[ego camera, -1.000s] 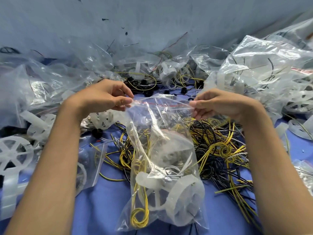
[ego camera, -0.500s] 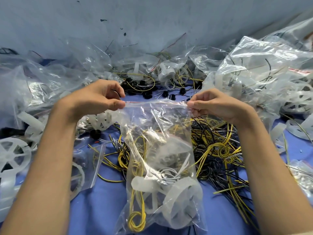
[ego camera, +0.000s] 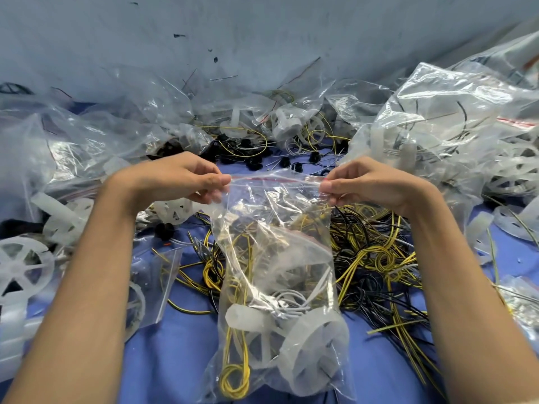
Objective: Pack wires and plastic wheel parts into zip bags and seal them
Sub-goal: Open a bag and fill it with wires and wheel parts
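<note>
Zip bag (ego camera: 277,258) of clear, crinkled plastic sits in the middle of the view, stretched between the two hands over the blue worktop (ego camera: 175,360). A thin red strip (ego camera: 271,178) runs along its top edge, pulled straight from one hand to the other; whether the mouth is pressed closed along that line cannot be told. The left hand (ego camera: 175,182) pinches the top left corner between thumb and fingers, and the right hand (ego camera: 370,185) pinches the top right corner the same way.

The bag widens downward and is fullest at the bottom. Inside, a yellow wire (ego camera: 234,380) hangs down the left side and ends in a tight coil in the lower corner. A bundle of white wire (ego camera: 288,301) lies across the middle. Below it sits a translucent white plastic wheel part (ego camera: 309,345) with spokes, tipped on its side against the bag's right wall. Whether the bag's bottom rests on the worktop cannot be told.

Behind the bag, to the right, a loose tangle of yellow and black wires (ego camera: 376,258) spreads over the worktop. A smaller flat bag (ego camera: 154,281) lies to the left, and a spoked wheel (ego camera: 22,266) sits at the left edge. Small black parts (ego camera: 250,163) are scattered beyond the hands. Heaps of filled clear bags (ego camera: 437,126) rise on the right and along the grey wall (ego camera: 262,39).
</note>
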